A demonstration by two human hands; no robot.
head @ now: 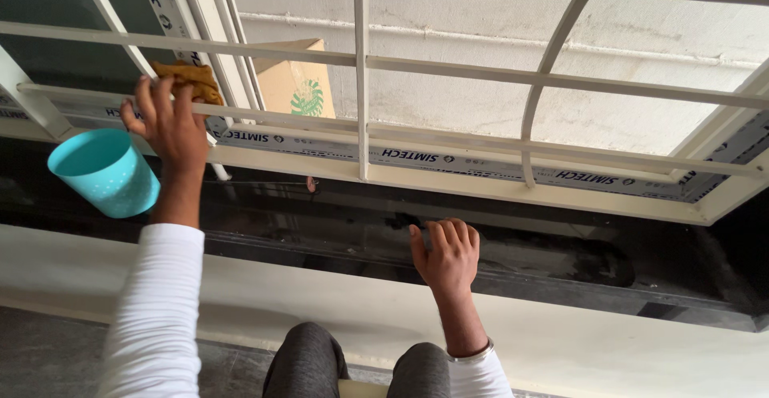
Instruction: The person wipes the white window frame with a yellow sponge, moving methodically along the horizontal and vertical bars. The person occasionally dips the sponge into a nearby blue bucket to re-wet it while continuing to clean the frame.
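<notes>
We see our left hand (pixel 167 122) raised to the window grille (pixel 362 62), its fingers (pixel 164 94) spread and pressed on a yellow-brown cloth (pixel 191 78). The cloth sits bunched against the white window frame (pixel 240 138), at the top left, just above and behind the fingertips, between 2 of the grille's horizontal bars. Whether the fingers curl around the cloth or only push it flat we cannot tell, since the back of the hand faces us.

Just left of that wrist stands a turquoise cup (pixel 108 172), dotted on its side, tilted in our view, its mouth open toward us. It is near the hand but not touching it.

Our right hand (pixel 447 254) is lower and toward the middle. Its fingers lie close together and flat, resting on the edge of the dark sill (pixel 561 254) below the frame, gripping nothing. A thin metal bangle (pixel 473 355) circles that wrist, and both arms wear white sleeves (pixel 156 310).

Behind the grille, a brown cardboard box (pixel 296 86) with a green leaf print leans near the frame, right of the cloth. A fine mesh screen (pixel 448 102) covers the opening beyond the bars. Below the dark sill runs a pale ledge (pixel 609 342), and our grey-clad knees (pixel 308 362) show at the bottom edge.
</notes>
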